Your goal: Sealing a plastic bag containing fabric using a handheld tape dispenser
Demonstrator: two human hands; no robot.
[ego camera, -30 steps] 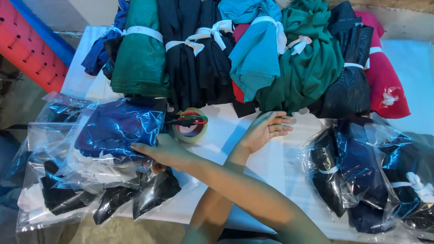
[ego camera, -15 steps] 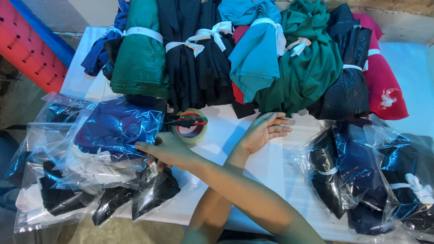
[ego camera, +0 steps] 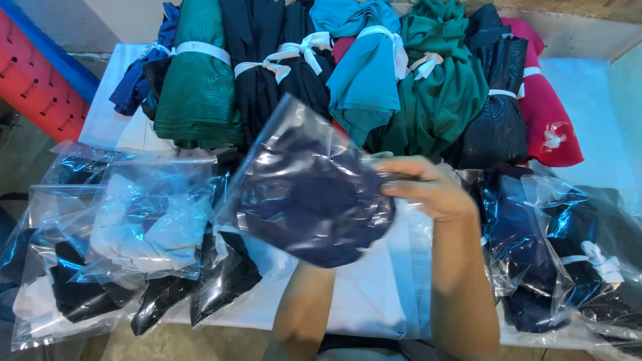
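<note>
Hands lift a clear bag [ego camera: 311, 200] of navy cloth above the white table [ego camera: 374, 301] — right hand [ego camera: 428, 187] pinches its edge, left hand hidden behind it, grip unclear.

Clear plastic bag [ego camera: 301, 194] holding folded navy cloth, tilted, raised above table

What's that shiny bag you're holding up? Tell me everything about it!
The clear plastic bag is glossy and crinkled, with a folded dark navy cloth filling it. It is lifted above the white table, tilted, one corner pointing up. The right hand pinches its right edge; the left hand is hidden behind it, only its forearm showing.
</note>
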